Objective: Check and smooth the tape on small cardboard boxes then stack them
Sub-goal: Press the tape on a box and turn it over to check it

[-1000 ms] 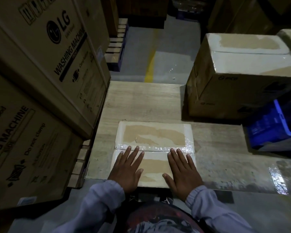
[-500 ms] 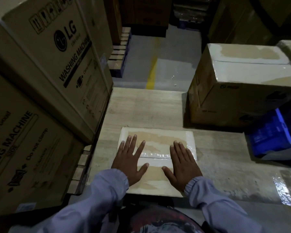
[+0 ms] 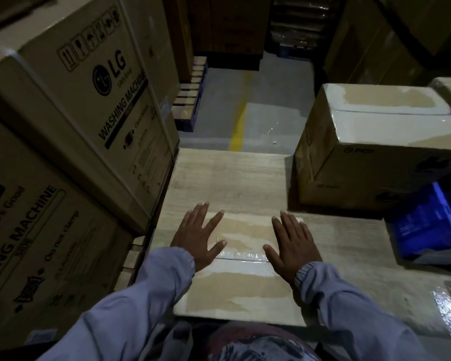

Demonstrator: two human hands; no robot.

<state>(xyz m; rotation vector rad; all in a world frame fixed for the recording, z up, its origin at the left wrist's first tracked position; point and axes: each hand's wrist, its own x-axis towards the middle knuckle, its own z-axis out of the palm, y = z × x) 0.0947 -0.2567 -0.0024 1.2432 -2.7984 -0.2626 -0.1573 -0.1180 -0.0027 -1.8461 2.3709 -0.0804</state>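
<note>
Left hand [image 3: 197, 235] and right hand [image 3: 290, 243] lie flat, fingers spread and gripping nothing, on the small cardboard box [image 3: 235, 290] at the tabletop's [image 3: 232, 178] near edge, covering both ends of its tape seam [image 3: 242, 255], probably to press it smooth.

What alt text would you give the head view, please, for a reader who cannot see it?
The left hand and right hand lie flat on a small cardboard box on a wooden table, flanking its shiny tape seam. Washing machine cartons stand at the left; a larger taped box and a blue crate sit at the right.
</note>
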